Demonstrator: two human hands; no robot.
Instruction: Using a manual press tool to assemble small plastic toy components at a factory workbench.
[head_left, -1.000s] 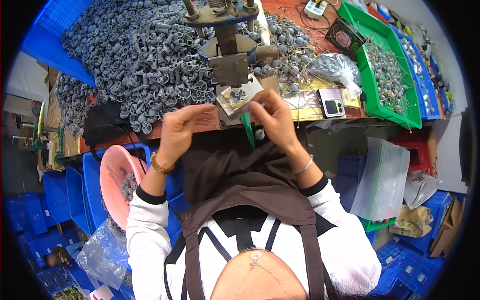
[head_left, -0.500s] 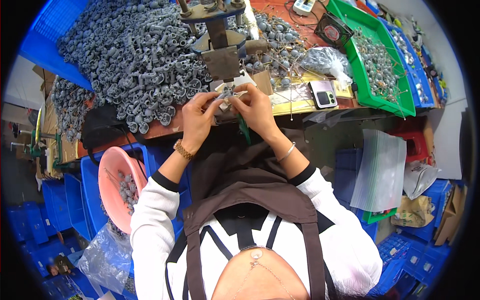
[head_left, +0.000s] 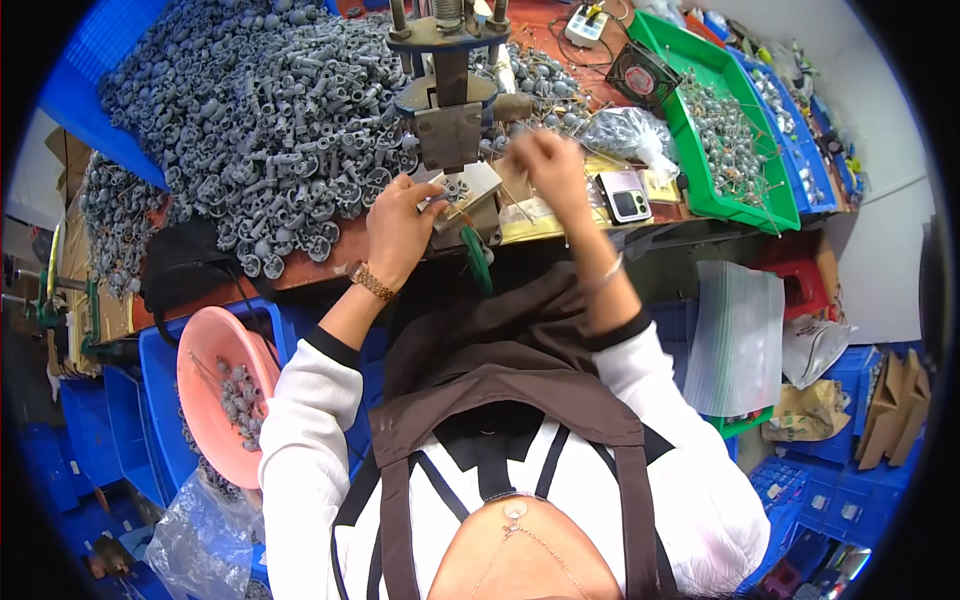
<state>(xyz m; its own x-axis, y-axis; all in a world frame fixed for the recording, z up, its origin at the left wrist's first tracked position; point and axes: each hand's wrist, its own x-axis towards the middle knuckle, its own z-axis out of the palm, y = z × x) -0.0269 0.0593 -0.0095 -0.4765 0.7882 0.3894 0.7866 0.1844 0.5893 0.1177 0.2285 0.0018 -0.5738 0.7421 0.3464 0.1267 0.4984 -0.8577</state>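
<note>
Left hand point(head_left: 394, 232) — pinched on grey part point(head_left: 434, 199) at block point(head_left: 482, 180); right hand point(head_left: 552, 172) (blurred) — grip unclear; seemingly placing, alignment needed next.

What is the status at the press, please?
Left hand at fixture, grip unclear. Right hand blurred, right of press. Grey part on fixture. Press above.

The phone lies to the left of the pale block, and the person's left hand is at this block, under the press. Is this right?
Not quite: the head view shows the phone to the right of the pale block. The person's left hand is at this block, under the press.
</note>
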